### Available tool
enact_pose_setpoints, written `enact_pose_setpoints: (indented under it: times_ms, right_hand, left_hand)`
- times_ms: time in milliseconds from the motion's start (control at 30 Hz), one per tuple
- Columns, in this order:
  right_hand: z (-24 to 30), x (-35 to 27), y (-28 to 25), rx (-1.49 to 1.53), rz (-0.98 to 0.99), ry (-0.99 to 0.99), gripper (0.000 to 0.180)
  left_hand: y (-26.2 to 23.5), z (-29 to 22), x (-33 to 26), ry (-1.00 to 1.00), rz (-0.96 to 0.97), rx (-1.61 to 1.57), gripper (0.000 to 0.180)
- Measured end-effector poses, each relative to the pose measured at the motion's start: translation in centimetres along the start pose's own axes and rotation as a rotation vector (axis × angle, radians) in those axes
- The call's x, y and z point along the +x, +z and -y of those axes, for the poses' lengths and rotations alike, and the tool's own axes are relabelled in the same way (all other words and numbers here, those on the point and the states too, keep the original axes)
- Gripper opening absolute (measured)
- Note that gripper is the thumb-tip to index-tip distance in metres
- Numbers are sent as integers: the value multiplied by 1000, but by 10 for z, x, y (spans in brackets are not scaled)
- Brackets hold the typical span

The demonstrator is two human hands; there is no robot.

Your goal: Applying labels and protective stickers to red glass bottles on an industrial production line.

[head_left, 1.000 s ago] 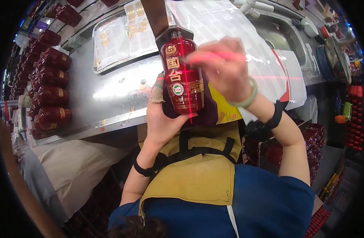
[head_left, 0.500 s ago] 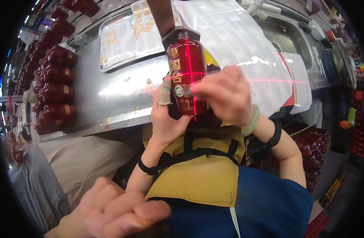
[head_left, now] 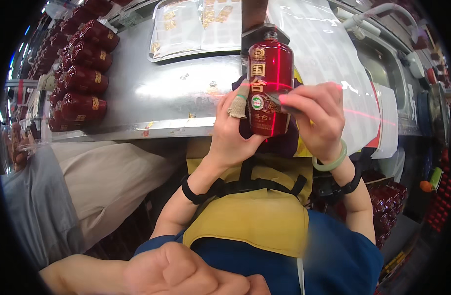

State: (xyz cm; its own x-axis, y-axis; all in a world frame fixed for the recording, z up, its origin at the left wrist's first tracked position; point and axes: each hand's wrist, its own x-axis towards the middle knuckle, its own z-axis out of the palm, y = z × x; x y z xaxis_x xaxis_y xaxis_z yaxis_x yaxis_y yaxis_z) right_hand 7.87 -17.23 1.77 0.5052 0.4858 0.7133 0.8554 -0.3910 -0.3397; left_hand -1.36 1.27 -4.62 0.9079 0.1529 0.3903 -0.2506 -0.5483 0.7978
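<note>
A red glass bottle with gold characters and a small green-and-white round mark leans back against a dark angular stand, its threaded neck uncapped. My left hand is wrapped round the bottle's lower left side, with a knitted beige cover on one finger. In a pinch, my right hand has a small dark thin piece against the bottle's lower front; its exact kind is unclear. Red laser lines cross the bottle and my right fingers.
Several red bottles stand along the left of the metal table. A tray of gold stickers lies behind. White sheeting and a sink are to the right. Another person's hand reaches in at the lower left.
In the picture, the bottle, table and my hands sit further right. My right hand now brings the dark piece to the bottle's lower front. The other person's hand has moved right and down.
</note>
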Motion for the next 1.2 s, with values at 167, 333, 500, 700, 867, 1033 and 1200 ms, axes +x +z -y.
enact_pose_setpoints:
  times_ms: [167,333,500,700,867,1033,1200]
  right_hand:
    - [3,-1,-1,58,66,-78,33]
    - [-7,8,0,-49,17,-45,31]
    - [9,-18,5,15,91,-133,33]
    - [-5,10,6,-38,12,33,25]
    - [8,-21,6,85,131,-206,23]
    - [-13,-5,1,-13,-20,-27,28]
    - [16,-33,-7,114,200,-254,27]
  left_hand:
    - [2,3,5,62,-30,77,93]
    - [0,3,8,46,-29,81,95]
    - [2,2,5,53,-17,64,97]
    - [1,5,-1,26,5,33,99]
    - [1,20,-1,-29,118,-66,99]
    - [5,-6,5,43,-58,63,99]
    - [7,6,4,74,-38,48,92]
